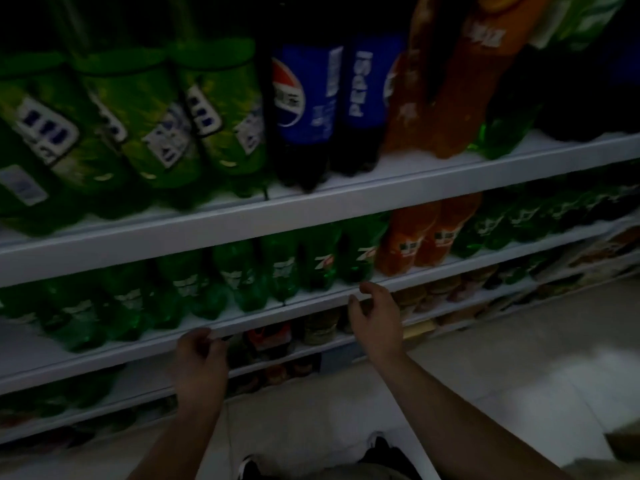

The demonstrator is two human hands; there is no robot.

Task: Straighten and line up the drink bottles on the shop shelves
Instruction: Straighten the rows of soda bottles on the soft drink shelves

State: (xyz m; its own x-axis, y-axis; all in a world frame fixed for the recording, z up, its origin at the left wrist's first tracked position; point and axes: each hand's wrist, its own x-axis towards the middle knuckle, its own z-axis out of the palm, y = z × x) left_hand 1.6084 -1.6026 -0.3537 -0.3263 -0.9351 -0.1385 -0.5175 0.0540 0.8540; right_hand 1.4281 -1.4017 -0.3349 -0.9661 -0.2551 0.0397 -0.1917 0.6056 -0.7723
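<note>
Large green bottles (pixel 145 126), two Pepsi bottles (pixel 304 109) and orange bottles (pixel 446 84) stand on the upper shelf (pixel 311 206). On the second shelf (pixel 311 299) a row of green 7up bottles (pixel 322 261) runs beside two orange bottles (pixel 415 237). My left hand (pixel 199 362) hangs in front of the second shelf's front edge, fingers loosely curled, holding nothing. My right hand (pixel 377 320) is just below the 7up bottles at that edge, fingers relaxed and empty. Neither hand touches a bottle.
Lower shelves (pixel 298 344) hold smaller packed goods, dim and blurred. More green bottles (pixel 526 216) continue right on the second shelf. A pale tiled floor (pixel 485 375) lies to the right. My dark shoes (pixel 381 452) show at the bottom.
</note>
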